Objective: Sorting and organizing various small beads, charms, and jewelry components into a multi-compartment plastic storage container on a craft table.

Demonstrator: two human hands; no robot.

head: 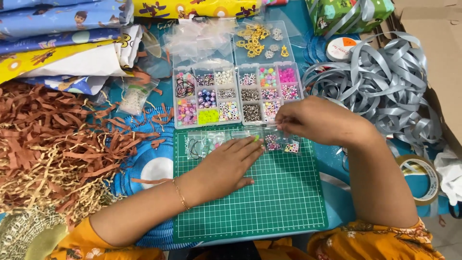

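Note:
My left hand (228, 166) lies flat, palm down, on a green cutting mat (269, 202), its fingertips pressing the middle of a long clear plastic bag (240, 141) with small portions of beads in it. My right hand (315, 119) hovers over the bag's right end, fingers pinched at its upper edge next to a clump of colourful beads (273, 143). Just beyond the bag stand two clear compartment boxes of beads, one on the left (204, 98) and one on the right (269, 91).
Brown shredded paper (53, 144) heaps up at the left beside folded patterned wrapping paper (62, 43). Grey ribbon (380, 82) coils at the right, a tape roll (423, 178) below it. Gold charms (252, 38) lie behind the boxes. A blue round mat (154, 163) lies under the cutting mat.

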